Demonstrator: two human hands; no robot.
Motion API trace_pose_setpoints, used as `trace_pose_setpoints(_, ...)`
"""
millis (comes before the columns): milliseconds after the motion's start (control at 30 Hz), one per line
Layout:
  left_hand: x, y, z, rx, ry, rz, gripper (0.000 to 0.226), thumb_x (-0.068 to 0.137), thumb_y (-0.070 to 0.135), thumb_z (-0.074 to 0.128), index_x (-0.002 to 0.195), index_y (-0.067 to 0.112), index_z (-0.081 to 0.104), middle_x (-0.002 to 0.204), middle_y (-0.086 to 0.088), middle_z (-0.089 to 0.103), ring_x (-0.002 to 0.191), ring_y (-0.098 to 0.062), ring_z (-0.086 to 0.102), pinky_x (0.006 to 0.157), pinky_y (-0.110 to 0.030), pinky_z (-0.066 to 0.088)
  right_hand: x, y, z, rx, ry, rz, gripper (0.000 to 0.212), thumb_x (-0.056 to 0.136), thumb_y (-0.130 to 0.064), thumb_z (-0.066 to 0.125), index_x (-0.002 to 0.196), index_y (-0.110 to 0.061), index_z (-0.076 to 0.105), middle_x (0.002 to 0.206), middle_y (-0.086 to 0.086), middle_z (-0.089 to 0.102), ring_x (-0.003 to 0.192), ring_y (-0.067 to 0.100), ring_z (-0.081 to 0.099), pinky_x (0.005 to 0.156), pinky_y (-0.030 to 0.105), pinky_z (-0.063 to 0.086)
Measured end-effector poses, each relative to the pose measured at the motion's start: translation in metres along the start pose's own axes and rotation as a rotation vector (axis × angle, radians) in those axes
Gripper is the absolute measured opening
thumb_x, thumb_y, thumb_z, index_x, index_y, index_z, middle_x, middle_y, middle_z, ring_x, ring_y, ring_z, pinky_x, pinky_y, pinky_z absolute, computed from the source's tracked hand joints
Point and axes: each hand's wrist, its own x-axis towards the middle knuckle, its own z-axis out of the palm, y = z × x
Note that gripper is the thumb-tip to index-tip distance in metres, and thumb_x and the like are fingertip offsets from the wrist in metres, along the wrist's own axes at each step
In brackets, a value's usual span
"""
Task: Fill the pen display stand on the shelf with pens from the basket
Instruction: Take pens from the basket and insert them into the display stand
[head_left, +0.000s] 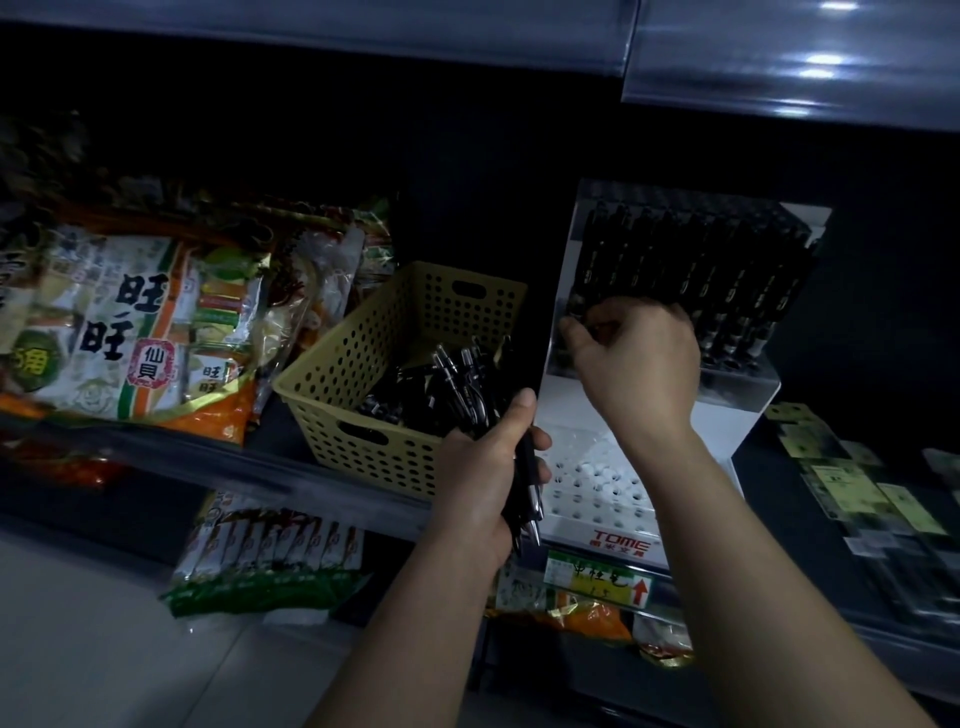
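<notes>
Mid-filling; clamps a bundle of pens (529, 478) in the left grip (488, 467), just beside the basket (322, 384); curls the right grip (636, 353) against the full back rows of the display stand (727, 410), cannot tell whether on a pen; next probably calls for seating pens upright in the empty front holes (597, 475).

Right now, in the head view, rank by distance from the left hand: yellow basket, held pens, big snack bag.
1. Held pens: gripped in the left hand.
2. Yellow basket: just beside it, to its left.
3. Big snack bag: far left on shelf.
</notes>
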Motion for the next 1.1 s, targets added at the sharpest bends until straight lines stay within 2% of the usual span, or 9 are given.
trace_pose_setpoints(233, -0.001, 0.001, 0.001, -0.004, 0.006, -0.006, 0.038, 0.086, 0.029, 0.068, 0.11, -0.001, 0.063, 0.063, -0.003, 0.059, 0.044, -0.014, 0.05, 0.044, -0.023, 0.04, -0.001, -0.004, -0.004, 0.0, -0.015, -0.013, 0.033, 0.085, -0.047, 0.062, 0.077, -0.017, 0.074, 0.072, 0.006, 0.07, 0.08, 0.032, 0.062, 0.065, 0.035, 0.049)
trace_pose_setpoints(467, -0.003, 0.002, 0.001, 0.021, -0.01, -0.011, 0.039, 0.087, 0.03, 0.067, 0.111, 0.0, 0.063, 0.064, -0.002, 0.059, 0.044, -0.014, 0.05, 0.044, -0.023, 0.04, -0.003, -0.005, -0.006, -0.088, -0.016, -0.052, 0.03, 0.089, -0.041, 0.059, 0.082, -0.015, 0.074, 0.078, 0.01, 0.069, 0.082, 0.033, 0.061, 0.06, 0.031, 0.04)
trace_pose_setpoints(633, -0.005, 0.005, 0.001, -0.019, -0.042, -0.021, 0.03, 0.088, 0.022, 0.064, 0.109, 0.002, 0.064, 0.064, -0.003, 0.06, 0.046, -0.015, 0.049, 0.046, -0.024, 0.039, -0.001, -0.005, -0.007, -0.13, -0.052, -0.051, 0.034, 0.089, -0.045, 0.058, 0.082, -0.015, 0.073, 0.076, 0.01, 0.068, 0.081, 0.033, 0.061, 0.061, 0.032, 0.045)
trace_pose_setpoints(700, -0.006, 0.006, 0.001, -0.034, -0.068, -0.023, 0.029, 0.086, 0.021, 0.065, 0.109, 0.003, 0.065, 0.064, -0.003, 0.06, 0.046, -0.016, 0.049, 0.048, -0.025, 0.039, -0.005, -0.004, -0.009, -0.086, -0.004, -0.057, 0.035, 0.088, -0.047, 0.058, 0.084, -0.015, 0.071, 0.076, 0.007, 0.068, 0.08, 0.03, 0.062, 0.062, 0.033, 0.047)
trace_pose_setpoints(800, -0.006, 0.006, 0.001, -0.075, -0.142, -0.011, 0.041, 0.075, 0.03, 0.071, 0.107, 0.005, 0.066, 0.066, -0.001, 0.059, 0.048, -0.014, 0.049, 0.05, -0.026, 0.039, -0.016, -0.009, -0.019, 0.124, 0.061, -0.024, 0.031, 0.089, -0.043, 0.06, 0.086, -0.014, 0.07, 0.073, 0.001, 0.068, 0.07, 0.021, 0.062, 0.06, 0.031, 0.046)
trace_pose_setpoints(867, -0.007, 0.006, 0.002, -0.087, -0.179, 0.014, 0.044, 0.07, 0.033, 0.071, 0.104, 0.006, 0.068, 0.067, -0.001, 0.059, 0.049, -0.014, 0.049, 0.051, -0.026, 0.04, -0.018, -0.014, -0.024, 0.195, -0.046, 0.02, 0.031, 0.089, -0.042, 0.061, 0.075, -0.016, 0.069, 0.062, -0.004, 0.063, 0.059, 0.015, 0.059, 0.055, 0.028, 0.043)
trace_pose_setpoints(967, -0.01, 0.008, 0.002, -0.085, -0.219, 0.064, 0.042, 0.07, 0.032, 0.072, 0.102, 0.006, 0.068, 0.068, -0.003, 0.058, 0.049, -0.015, 0.048, 0.05, -0.026, 0.041, -0.014, -0.02, -0.037, 0.394, -0.412, 0.169, 0.04, 0.086, -0.042, 0.066, 0.061, -0.011, 0.064, 0.054, -0.002, 0.056, 0.047, 0.006, 0.046, 0.049, 0.022, 0.037)
trace_pose_setpoints(1033, -0.011, 0.009, 0.002, -0.071, -0.236, 0.083, 0.047, 0.069, 0.031, 0.072, 0.106, 0.003, 0.066, 0.069, -0.004, 0.057, 0.05, -0.015, 0.048, 0.05, -0.026, 0.041, -0.013, -0.021, -0.045, 0.602, -0.631, 0.26, 0.032, 0.085, -0.033, 0.068, 0.065, -0.009, 0.065, 0.055, -0.006, 0.058, 0.044, -0.002, 0.045, 0.044, 0.013, 0.034)
trace_pose_setpoints(1100, -0.012, 0.009, 0.001, -0.033, -0.239, 0.081, 0.051, 0.069, 0.033, 0.073, 0.108, 0.002, 0.065, 0.069, -0.004, 0.059, 0.051, -0.016, 0.048, 0.05, -0.026, 0.041, -0.012, -0.018, -0.048, 0.669, -0.701, 0.282, 0.022, 0.084, -0.027, 0.069, 0.071, -0.009, 0.068, 0.056, -0.01, 0.061, 0.048, -0.002, 0.047, 0.045, 0.014, 0.034)
